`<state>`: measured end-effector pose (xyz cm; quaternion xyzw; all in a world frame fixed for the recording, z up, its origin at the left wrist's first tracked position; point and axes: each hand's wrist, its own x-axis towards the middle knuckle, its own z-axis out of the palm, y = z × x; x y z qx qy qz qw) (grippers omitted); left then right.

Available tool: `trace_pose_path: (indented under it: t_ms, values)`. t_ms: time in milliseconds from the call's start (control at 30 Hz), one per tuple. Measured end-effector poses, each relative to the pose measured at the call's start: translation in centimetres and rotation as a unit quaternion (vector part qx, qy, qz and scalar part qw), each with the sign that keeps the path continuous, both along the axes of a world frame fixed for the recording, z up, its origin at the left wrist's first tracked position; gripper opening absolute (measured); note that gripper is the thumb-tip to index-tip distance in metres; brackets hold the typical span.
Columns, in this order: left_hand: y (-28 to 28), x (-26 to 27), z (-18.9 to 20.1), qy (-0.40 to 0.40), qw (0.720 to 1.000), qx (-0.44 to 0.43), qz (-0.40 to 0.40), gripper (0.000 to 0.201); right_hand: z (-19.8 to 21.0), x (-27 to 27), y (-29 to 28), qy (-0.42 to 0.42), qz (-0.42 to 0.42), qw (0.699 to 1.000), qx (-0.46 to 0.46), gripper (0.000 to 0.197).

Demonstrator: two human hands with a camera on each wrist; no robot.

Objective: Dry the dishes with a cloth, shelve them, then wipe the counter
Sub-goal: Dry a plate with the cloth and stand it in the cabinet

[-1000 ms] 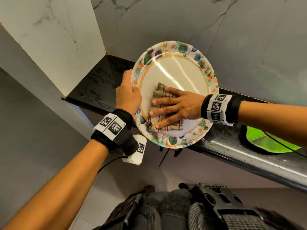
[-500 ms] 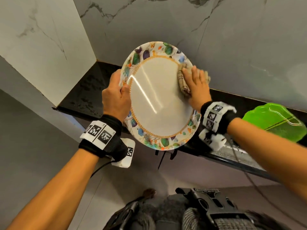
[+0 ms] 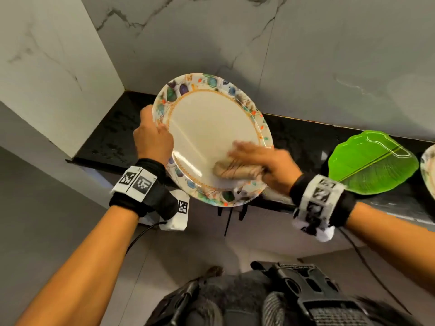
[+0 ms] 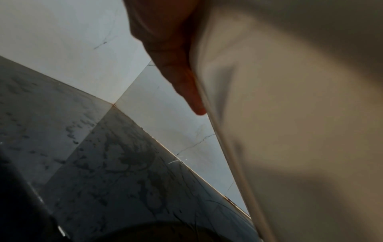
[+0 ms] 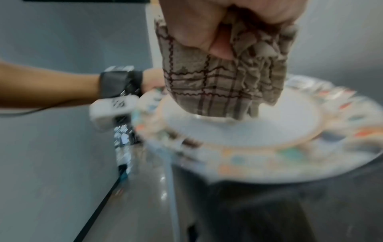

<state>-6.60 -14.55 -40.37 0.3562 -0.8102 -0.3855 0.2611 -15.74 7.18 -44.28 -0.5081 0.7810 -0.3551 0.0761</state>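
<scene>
Round plate (image 3: 207, 128) tilted above counter (image 3: 306, 142), white centre, orange ring, multicolour floral rim, left hand (image 3: 153, 137) gripping its left edge, right hand (image 3: 263, 161) clutching bunched beige checked cloth (image 3: 235, 171) against its face

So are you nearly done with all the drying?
Not nearly. Nothing looks shelved yet. The left hand holds the flowery plate by its edge while the right hand rubs it with the checked cloth. The green leaf plate waits on the spotted black counter, which needs wiping last.

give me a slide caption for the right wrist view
Right hand rubs a checked cloth on the floral-rimmed plate.
</scene>
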Motion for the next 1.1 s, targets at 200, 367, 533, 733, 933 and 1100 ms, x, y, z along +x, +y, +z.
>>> trace_pose_path:
  t_ms: [200, 367, 533, 733, 933, 1100]
  values:
    - [0.3, 0.2, -0.1, -0.002, 1.0, -0.021, -0.018, 0.033, 2.4, -7.5, -3.4, -0.034, -0.219, 0.975, -0.021, 0.059]
    - [0.5, 0.5, -0.4, 0.034, 0.998, -0.039, -0.019, 0.035, -0.4, -6.2, -5.3, 0.02, -0.223, 0.954, 0.198, 0.071]
    - [0.5, 0.4, -0.9, 0.036, 0.999, -0.038, 0.005, 0.034, -3.5, 2.9, -3.4, -0.086, -0.229, 0.95, 0.195, 0.076]
    - [-0.5, 0.1, -0.6, -0.011, 0.998, -0.055, 0.018, 0.036, -3.1, 6.0, -2.4, 0.006, 0.039, 0.984, 0.173, 0.077]
    - [-0.8, 1.1, -1.0, -0.019, 0.998, -0.053, 0.004, 0.031, -3.8, -1.0, 4.2, 0.242, 0.142, 0.918, 0.279, 0.089]
    - [-1.3, 1.2, -0.4, -0.008, 0.996, -0.081, -0.031, 0.026, -1.6, -5.4, 2.5, 0.206, 0.005, 0.887, 0.414, 0.077]
